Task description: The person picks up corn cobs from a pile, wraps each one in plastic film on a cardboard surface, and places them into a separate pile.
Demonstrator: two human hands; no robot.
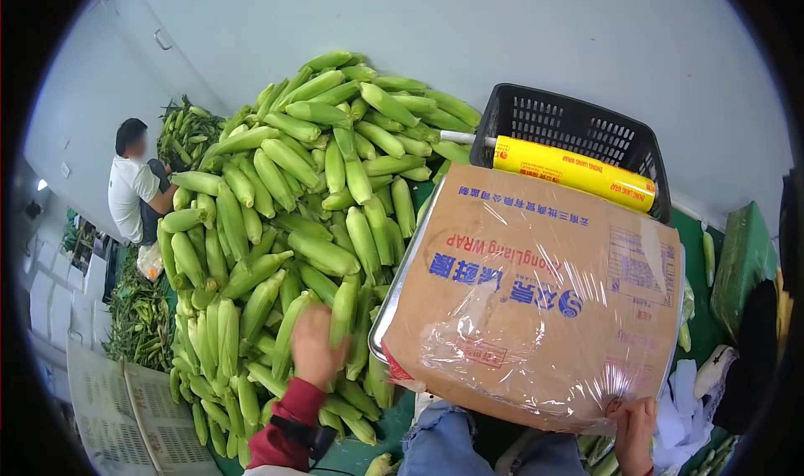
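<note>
Head view, one frame. Left hand (pixel 316 346), red sleeve, lies on the near slope of the corn pile (pixel 318 191), fingers over the lower end of one ear of corn (pixel 344 307) that stands nearly upright among its neighbours. The hand is motion-blurred, so I cannot tell whether the fingers are spread or closed round the ear. Right hand (pixel 634 421) sits at the lower right corner of the cardboard sheet (pixel 536 300), touching its edge; fingers look bent, but whether they pinch the board or only rest on it cannot be told. The cardboard is covered in clear film and lies tilted over a metal tray (pixel 399 288), which butts against the pile. A yellow roll of cling wrap (pixel 574 173) rests across the black basket (pixel 578 124) behind. Another person in a white shirt (pixel 130 193) crouches at the far left of the pile. Handling estimate for the ear: still in green husk, so firm and stiff along its length, moderate weight for one hand, husk dry-looking and not slippery, not fragile. Best hold judged to be round the thick middle, thumb opposite fingers, not the tapering tip where loose leaves could slide or tear. Ears are stacked loose and overlapping, so drawing one from low on the slope may let those above roll down
</note>
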